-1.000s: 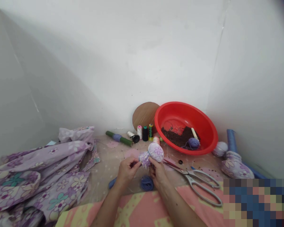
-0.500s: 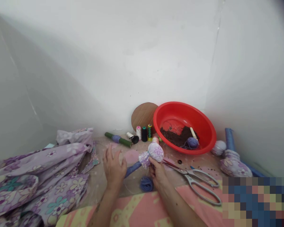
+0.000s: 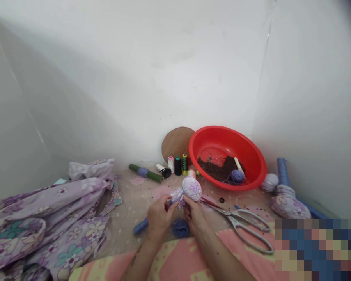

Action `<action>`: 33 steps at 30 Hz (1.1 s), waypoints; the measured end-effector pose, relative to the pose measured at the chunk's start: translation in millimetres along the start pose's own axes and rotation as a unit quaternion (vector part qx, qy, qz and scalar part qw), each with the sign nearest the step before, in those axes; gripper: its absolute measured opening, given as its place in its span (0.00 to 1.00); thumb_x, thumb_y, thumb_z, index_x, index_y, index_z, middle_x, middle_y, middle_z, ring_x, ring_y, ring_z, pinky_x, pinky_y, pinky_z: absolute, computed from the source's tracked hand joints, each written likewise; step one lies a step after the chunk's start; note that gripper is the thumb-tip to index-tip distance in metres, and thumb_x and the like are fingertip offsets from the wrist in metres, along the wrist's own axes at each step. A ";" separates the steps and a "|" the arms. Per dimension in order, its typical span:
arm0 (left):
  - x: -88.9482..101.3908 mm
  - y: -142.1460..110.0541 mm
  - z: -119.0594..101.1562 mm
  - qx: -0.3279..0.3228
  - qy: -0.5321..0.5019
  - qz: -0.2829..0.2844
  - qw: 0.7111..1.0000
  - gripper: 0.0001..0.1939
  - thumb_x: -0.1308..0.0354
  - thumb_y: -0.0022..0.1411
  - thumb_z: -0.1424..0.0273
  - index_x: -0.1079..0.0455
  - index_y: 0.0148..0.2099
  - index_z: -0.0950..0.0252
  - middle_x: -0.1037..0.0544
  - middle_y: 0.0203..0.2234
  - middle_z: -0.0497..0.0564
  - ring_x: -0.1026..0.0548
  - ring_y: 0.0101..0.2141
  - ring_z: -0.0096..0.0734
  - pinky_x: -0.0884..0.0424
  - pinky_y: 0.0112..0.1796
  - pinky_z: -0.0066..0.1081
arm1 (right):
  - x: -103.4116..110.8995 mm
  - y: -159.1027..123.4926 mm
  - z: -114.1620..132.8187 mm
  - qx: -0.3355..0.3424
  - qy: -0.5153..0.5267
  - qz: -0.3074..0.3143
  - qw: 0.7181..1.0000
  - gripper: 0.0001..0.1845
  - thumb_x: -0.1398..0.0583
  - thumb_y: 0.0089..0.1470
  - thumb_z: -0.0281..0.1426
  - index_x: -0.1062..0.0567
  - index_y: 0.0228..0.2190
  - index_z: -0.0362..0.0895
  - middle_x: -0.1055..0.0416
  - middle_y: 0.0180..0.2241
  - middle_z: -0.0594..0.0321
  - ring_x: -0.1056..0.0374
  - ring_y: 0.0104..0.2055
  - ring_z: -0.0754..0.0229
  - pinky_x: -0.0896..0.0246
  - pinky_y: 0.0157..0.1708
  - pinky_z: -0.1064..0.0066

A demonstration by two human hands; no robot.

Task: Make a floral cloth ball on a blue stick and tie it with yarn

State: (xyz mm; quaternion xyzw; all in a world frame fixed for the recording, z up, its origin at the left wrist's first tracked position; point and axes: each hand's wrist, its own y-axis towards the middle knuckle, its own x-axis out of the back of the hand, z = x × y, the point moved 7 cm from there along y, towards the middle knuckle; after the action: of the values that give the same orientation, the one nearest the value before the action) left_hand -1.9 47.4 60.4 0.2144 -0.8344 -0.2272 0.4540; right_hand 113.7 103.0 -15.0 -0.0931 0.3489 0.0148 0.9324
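Between my hands is a cloth-headed stick (image 3: 192, 189): a round, padded head in white and purple floral fabric, a gathered frill at its neck, and a handle wrapped in blue yarn. My right hand (image 3: 195, 214) is closed at the neck, its thumb against the frill just under the head. Fingers of my left hand (image 3: 160, 215) are closed around the handle by the frill's edge; the handle's end sticks out past that hand to the left. A small ball of blue yarn (image 3: 180, 228) lies on the table between my wrists.
Large scissors (image 3: 236, 222) lie to the right. Behind them a red basin (image 3: 263, 168) holds dark soil and yarn. Thread spools (image 3: 178, 166), a green stick (image 3: 155, 175) and a cardboard disc (image 3: 175, 144) are by the wall. Floral fabric (image 3: 76, 210) covers the left; another cloth-headed stick (image 3: 291, 205) lies right.
My left hand, spread open beside the handle before, has moved right and closed around it near the frill. My right hand and the round head have stayed nearly in place.
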 end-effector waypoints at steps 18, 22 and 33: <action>4.3 2.2 -5.2 -0.031 -0.052 -0.055 0.997 0.12 0.52 0.55 0.65 0.31 0.30 0.65 0.27 0.23 0.50 0.30 0.26 0.27 0.36 0.28 0.25 | -1.3 -1.7 -1.9 -0.009 -0.004 0.004 1.000 0.17 0.36 0.30 0.36 0.39 0.18 0.43 0.54 0.07 0.78 0.64 0.09 0.75 0.73 0.09 0.80; 2.4 4.2 -1.3 -0.006 -0.084 -0.053 0.995 0.12 0.52 0.55 0.64 0.31 0.30 0.65 0.27 0.23 0.49 0.30 0.25 0.26 0.36 0.27 0.24 | -0.4 -1.6 -1.3 -0.008 -0.004 -0.002 1.000 0.16 0.36 0.30 0.35 0.39 0.18 0.43 0.53 0.07 0.78 0.64 0.09 0.75 0.73 0.09 0.80; -2.5 8.7 14.8 0.045 -0.130 -0.071 0.988 0.12 0.52 0.54 0.64 0.31 0.32 0.65 0.25 0.24 0.50 0.29 0.25 0.28 0.34 0.28 0.25 | -0.4 -1.5 -2.8 -0.013 0.002 -0.001 1.000 0.16 0.36 0.30 0.35 0.38 0.18 0.43 0.53 0.07 0.78 0.64 0.09 0.75 0.74 0.09 0.79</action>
State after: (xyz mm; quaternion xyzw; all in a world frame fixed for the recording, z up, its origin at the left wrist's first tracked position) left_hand -14.6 58.5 56.5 0.2621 -0.8783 -0.2469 0.3145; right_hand 111.7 101.0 -16.6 -0.1060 0.3500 0.0179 0.9306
